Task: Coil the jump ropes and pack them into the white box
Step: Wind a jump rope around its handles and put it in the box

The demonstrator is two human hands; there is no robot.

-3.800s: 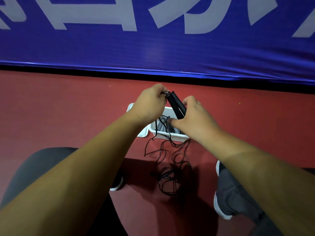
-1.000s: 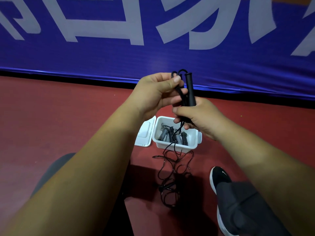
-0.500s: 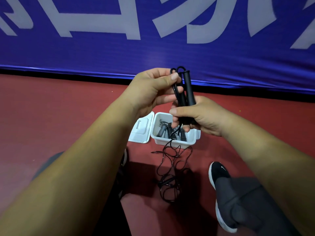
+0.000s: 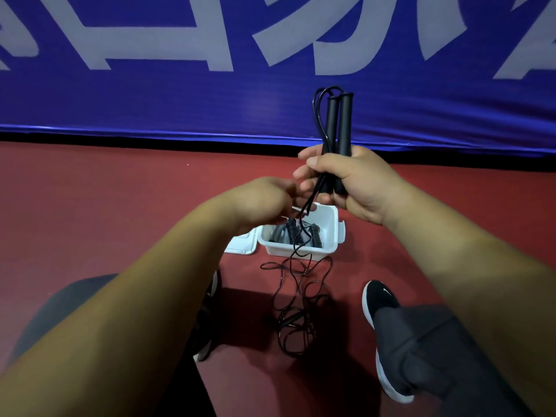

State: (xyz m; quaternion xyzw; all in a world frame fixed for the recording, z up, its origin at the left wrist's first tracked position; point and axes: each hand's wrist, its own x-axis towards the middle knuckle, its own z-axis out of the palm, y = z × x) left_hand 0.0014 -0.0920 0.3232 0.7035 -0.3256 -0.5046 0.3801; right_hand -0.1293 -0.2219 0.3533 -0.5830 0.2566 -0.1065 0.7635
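Hands sit at two heights. The left hand [image 4: 264,203] is low, just above the white box [image 4: 332,228], its fingers blurred beside the hanging cord [image 4: 296,296]; I cannot tell whether they pinch it. The right hand [image 4: 355,182], higher and farther off, grips both black handles [image 4: 338,121] side by side, upright.

On the floor, the lid [image 4: 240,246] lies just left of the box. Inside are coiled ropes [image 4: 290,231], so I judge some are packed already. This rope looks barely begun. Its handles are paired, but most of the cord trails past the box's near edge into a loose tangle, left of a black shoe [image 4: 379,299]. Winding it and tucking it in remain.

The left forearm reaches in from the near left, back of the hand up. The right thumb lies across the handles, whose tops stand against the blue banner [image 4: 150,100].
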